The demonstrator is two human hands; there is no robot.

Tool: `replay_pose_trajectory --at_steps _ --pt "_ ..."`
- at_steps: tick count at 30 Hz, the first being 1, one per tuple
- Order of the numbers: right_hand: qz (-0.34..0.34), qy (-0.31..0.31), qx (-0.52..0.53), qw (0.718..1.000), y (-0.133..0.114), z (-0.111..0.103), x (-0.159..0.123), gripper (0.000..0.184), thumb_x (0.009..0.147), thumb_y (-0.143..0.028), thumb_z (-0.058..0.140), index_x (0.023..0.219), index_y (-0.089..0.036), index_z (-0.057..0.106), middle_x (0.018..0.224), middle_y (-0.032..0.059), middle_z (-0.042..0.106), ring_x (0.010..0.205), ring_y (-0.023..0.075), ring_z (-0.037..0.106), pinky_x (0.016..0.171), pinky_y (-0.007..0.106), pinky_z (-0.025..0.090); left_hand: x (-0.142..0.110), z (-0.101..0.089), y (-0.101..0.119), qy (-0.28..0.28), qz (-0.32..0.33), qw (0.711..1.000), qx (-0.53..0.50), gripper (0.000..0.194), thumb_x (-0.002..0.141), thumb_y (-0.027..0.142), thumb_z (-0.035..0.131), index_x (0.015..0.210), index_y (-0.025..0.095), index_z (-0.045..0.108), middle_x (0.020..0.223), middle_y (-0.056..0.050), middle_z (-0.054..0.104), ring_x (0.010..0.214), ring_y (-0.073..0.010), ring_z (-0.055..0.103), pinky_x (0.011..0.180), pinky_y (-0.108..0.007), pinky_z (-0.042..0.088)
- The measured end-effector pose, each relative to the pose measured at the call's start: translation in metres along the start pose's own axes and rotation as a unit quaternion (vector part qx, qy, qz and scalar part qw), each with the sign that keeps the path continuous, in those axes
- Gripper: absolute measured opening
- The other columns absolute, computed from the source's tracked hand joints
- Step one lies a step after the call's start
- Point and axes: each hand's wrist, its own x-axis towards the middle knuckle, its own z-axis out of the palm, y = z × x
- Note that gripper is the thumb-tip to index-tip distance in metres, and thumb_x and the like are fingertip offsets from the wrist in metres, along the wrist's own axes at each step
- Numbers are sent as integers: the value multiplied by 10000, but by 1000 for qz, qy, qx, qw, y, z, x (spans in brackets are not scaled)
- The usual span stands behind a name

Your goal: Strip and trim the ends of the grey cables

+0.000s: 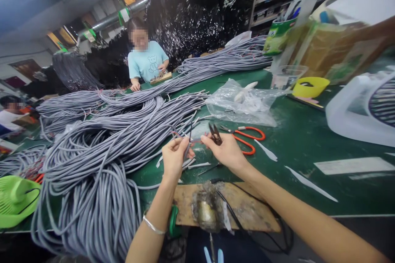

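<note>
My left hand (175, 158) is closed, its thumb and fingers pinching the stripped end of a grey cable, where thin coloured wires and a dark strand show. My right hand (230, 152) is wrapped round dark thread snips (215, 133), blades pointing up and away. Its thumb and fingertip meet close to the same thin wires; whether they grip them I cannot tell. Left of my hands lies a large pile of grey cables (123, 135). Orange-handled scissors (247, 135) rest on the green table just right of my right hand.
A wooden board (256, 209) with a crusted metal pot (207, 211) sits at the near edge. Beyond are a clear plastic bag (243, 102), a yellow bowl (311, 87) and a white plastic appliance (354, 107). A green fan (18, 201) stands left. A co-worker (148, 61) sits opposite.
</note>
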Motion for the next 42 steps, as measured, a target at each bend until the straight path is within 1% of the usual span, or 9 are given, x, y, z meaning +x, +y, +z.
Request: replay_pose_trajectory --at_steps 5,12,15,20,25,28,32,37,42 --pt "-25 -203 -277 939 11 -33 11 210 724 -318 585 568 -180 611 515 3 587 481 128 520 458 212 352 5 -9 3 36 25 999 0 433 467 449 779 628 130 535 521 17 606 315 -13 390 306 -132 240" --pt "94 -120 -416 896 38 -69 25 186 684 -140 557 819 -99 679 864 209 663 764 273 627 573 307 417 1 -9 4 -96 35 994 -39 405 504 408 790 717 135 580 630 12 608 434 -20 427 417 -158 321" --pt "125 -137 -429 884 44 -73 27 206 632 -133 598 820 -136 684 792 157 672 666 234 630 513 277 401 -1 -9 4 -126 15 991 -44 423 459 277 820 805 142 618 744 8 619 546 -33 494 535 -168 395" --pt "122 -186 -412 883 33 -63 25 205 599 -188 633 796 -195 689 717 63 681 609 174 627 474 223 392 3 -10 0 -45 7 999 -26 355 451 242 808 714 142 592 653 29 595 563 -74 559 583 -205 441" --pt "134 -157 -441 874 23 -51 21 156 579 -119 585 687 -175 683 698 119 674 614 233 636 458 254 365 3 -11 -3 29 146 986 82 179 562 259 742 646 133 647 554 34 551 441 -68 491 460 -204 392" --pt "100 -95 -400 906 20 -48 20 207 660 -143 516 780 -189 678 744 100 679 688 236 641 539 277 414 -1 -14 -3 54 249 957 140 80 645 230 684 680 160 698 580 24 548 451 -71 474 432 -200 357" --pt "-26 -14 -140 990 10 -41 16 164 728 -222 476 813 -165 604 645 26 627 527 146 565 541 249 438 -7 -19 -2 51 321 922 211 95 716 189 628 732 190 722 626 0 576 558 -102 519 505 -208 385" --pt "-171 -24 -55 983 -3 -31 8 196 702 -342 569 623 -182 487 581 -13 513 492 95 439 477 207 384 -8 -19 -2 41 362 897 250 131 762 157 579 754 178 708 652 -10 592 608 -115 547 556 -209 408" --pt "-214 -36 -57 975 -2 -28 7 174 728 -288 560 614 -177 491 580 -23 485 491 83 422 471 191 369 -9 -17 -4 -31 403 867 293 154 791 139 536 816 160 687 711 -26 613 654 -118 568 601 -211 437"
